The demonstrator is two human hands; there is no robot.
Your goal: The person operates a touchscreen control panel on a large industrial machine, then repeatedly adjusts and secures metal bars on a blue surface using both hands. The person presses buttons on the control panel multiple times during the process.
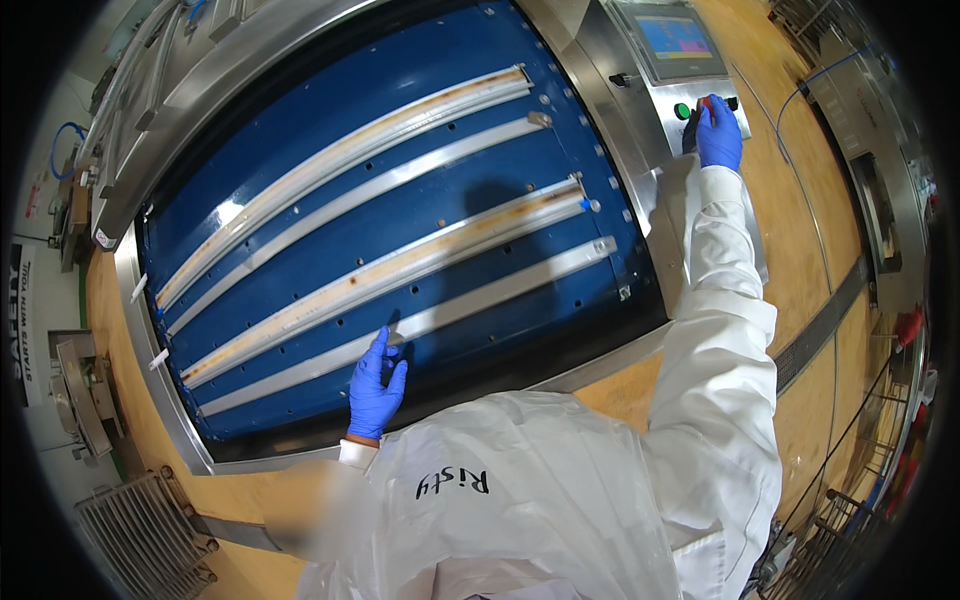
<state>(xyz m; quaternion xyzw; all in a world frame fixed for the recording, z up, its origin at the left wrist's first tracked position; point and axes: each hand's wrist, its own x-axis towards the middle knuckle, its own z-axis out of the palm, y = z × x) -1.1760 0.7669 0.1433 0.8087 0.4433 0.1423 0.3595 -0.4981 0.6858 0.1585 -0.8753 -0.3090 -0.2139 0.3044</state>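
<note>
My left hand (pixel 376 384), in a blue glove, rests flat with fingers apart on the blue machine bed (pixel 300 130), touching the near end of the lowest pale strip (pixel 420 322). Three more long strips lie above it; two (pixel 400 262) carry brown residue. My right hand (pixel 718 134), also gloved in blue, reaches to the steel control panel (pixel 660 110) and presses its fingertips on the buttons beside a green button (pixel 682 110). Both arms wear white coat sleeves.
A touchscreen (pixel 673 38) sits above the buttons. A steel frame (pixel 150 340) borders the bed. Orange floor (pixel 800 200) with a dark drain channel (pixel 820 320) lies right. A metal grate (pixel 140 530) is at lower left, and wire racks (pixel 850 530) at lower right.
</note>
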